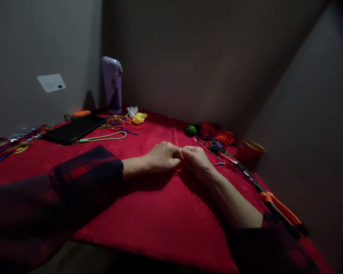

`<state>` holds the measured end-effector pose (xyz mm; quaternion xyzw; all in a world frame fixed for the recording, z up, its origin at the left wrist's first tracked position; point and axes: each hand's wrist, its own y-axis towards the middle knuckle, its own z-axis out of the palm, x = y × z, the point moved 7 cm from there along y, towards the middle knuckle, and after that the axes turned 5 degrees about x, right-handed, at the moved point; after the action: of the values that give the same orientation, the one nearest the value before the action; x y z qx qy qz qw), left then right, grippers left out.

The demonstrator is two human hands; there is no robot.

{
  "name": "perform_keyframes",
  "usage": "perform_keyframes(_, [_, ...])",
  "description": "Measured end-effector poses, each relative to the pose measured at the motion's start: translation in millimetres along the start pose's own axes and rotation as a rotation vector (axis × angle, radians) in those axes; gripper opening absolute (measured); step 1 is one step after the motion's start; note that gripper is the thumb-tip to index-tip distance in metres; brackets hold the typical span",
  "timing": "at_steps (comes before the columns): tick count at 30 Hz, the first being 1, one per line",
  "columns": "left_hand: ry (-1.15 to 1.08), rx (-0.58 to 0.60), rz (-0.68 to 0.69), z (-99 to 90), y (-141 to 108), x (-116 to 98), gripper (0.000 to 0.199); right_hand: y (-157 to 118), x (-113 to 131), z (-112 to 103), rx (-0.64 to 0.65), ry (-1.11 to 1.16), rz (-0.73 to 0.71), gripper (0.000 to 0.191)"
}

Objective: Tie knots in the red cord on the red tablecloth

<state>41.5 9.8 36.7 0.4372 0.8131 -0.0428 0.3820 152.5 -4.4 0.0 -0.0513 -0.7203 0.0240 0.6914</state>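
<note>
I see two hands meet in the middle of the red table [160,213]. The left hand [162,156] and the right hand [196,160] are both closed, with fingertips pressed together. They pinch a thin orange cord [175,140] between them. One end of the cord lies on the table, pointing away from the hands. A small loop of it shows under the fingers.

I think the cord could slip out, because it is so thin and the pinch is so small. It is dim here, and the orange is hard to see on the red, so a dropped end could get lost.

Scissors [277,207] with orange handles lie near the right arm. A sleeve could bump them off the edge. A red cup [250,151] and a green ball [191,131] of yarn sit further back.
</note>
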Motion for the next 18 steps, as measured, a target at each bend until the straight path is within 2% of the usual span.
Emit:
perform_keyframes(4, [0.089, 0.119, 0.044, 15.0, -11, -14, 0.024, 0, -1, 3, 0.056, 0.014, 0.021, 0.021])
perform_keyframes(8, [0.010, 0.306, 0.124, 36.9, -23, -36, 0.019, 1, 1, 2, 0.054, 0.047, 0.022, 0.019])
perform_keyframes(11, [-0.160, 0.453, 0.071, 47.1, -35, -50, 0.012, 2, 1, 0, 0.057, 0.049, 0.018, 0.020])
perform_keyframes(13, [-0.294, 0.613, 0.004, 53.9, -45, -58, 0.011, 3, 0, 0, 0.068, 0.055, 0.018, 0.021])
perform_keyframes(14, [-0.361, 0.699, -0.032, 56.9, -50, -61, 0.013, 4, -1, -1, 0.077, 0.058, 0.021, 0.022])
perform_keyframes(16, [-0.443, 0.825, -0.126, 60.8, -56, -63, 0.029, 5, -2, 0, 0.095, 0.054, 0.026, 0.024])
perform_keyframes(17, [-0.495, 0.766, -0.103, 56.2, -50, -64, 0.035, 5, -2, 0, 0.101, 0.050, 0.019, 0.024])
perform_keyframes(18, [-0.551, 0.579, -0.072, 44.4, -39, -61, 0.039, 5, -2, 0, 0.106, 0.047, 0.006, 0.023])
